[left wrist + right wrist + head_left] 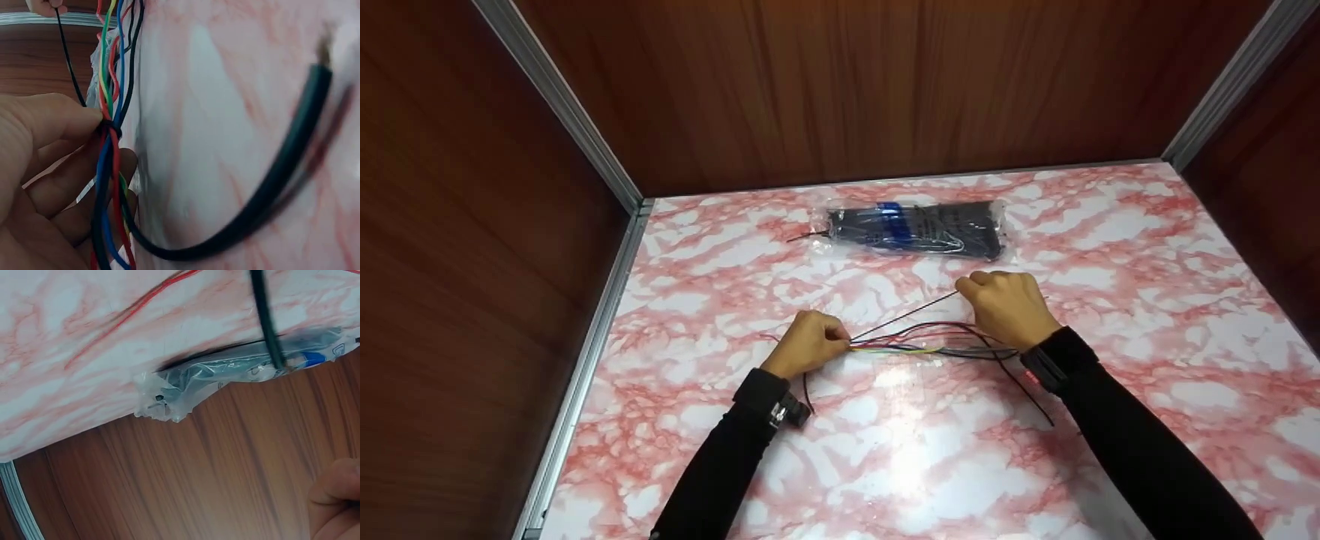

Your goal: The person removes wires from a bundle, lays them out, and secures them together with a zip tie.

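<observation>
My left hand pinches a bundle of thin coloured wires between thumb and fingers. The wires are red, blue, black and yellow-green. Around the bundle, at the thumb tip, sits the loop of a black cable tie. Its tail runs up to my right hand, whose fingertips grip the far end, and it looks straight. The wires stretch rightward beneath the right hand. One thick dark wire curves away from the bundle and shows a bare, frayed end. Only part of the right hand shows in the right wrist view.
Behind the hands lies a clear plastic bag of black cable ties with a blue label, one tie poking out at its left end. Brown wood-grain panels with metal edging enclose the red-and-white marbled table at the back and sides.
</observation>
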`<state>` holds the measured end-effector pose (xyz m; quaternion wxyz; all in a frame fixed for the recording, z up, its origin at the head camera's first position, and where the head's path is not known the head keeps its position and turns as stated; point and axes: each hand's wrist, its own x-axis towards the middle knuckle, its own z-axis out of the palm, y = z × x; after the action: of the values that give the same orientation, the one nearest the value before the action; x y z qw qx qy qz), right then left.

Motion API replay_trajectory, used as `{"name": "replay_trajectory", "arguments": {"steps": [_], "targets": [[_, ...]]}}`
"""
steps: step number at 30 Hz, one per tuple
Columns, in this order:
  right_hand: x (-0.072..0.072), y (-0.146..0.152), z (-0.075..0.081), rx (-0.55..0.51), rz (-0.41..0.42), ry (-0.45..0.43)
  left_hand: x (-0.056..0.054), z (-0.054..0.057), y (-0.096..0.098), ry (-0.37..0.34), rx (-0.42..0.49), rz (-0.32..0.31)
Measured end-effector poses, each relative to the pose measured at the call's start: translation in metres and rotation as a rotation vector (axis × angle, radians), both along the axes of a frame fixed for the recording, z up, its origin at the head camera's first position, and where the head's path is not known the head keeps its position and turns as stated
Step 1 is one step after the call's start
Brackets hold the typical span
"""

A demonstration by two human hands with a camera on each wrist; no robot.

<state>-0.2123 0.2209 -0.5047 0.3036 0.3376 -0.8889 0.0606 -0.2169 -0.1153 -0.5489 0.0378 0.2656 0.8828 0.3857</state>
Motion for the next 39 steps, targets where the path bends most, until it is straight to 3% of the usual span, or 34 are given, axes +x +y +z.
{"name": "replay_trajectory", "arguments": {"steps": [9, 19, 30, 35, 39], "targets": [[-0.007, 0.002, -0.006, 0.058, -0.080, -0.056, 0.007, 0.000, 0.006, 0.027, -0.109, -0.036], [-0.011, 0.004, -0.014, 0.081, -0.141, -0.065, 0.010, 0.001, 0.006, -0.019, -0.097, -0.079], [-0.015, -0.004, -0.026, 0.036, -0.171, -0.083, 0.018, 0.002, -0.002, -0.023, -0.113, -0.085], [-0.012, -0.003, -0.029, -0.010, -0.179, -0.115, 0.017, 0.006, 0.004, -0.032, -0.182, -0.074], [-0.010, 0.001, -0.028, -0.041, -0.182, -0.119, 0.015, 0.010, 0.013, 0.010, -0.256, -0.081]]}}
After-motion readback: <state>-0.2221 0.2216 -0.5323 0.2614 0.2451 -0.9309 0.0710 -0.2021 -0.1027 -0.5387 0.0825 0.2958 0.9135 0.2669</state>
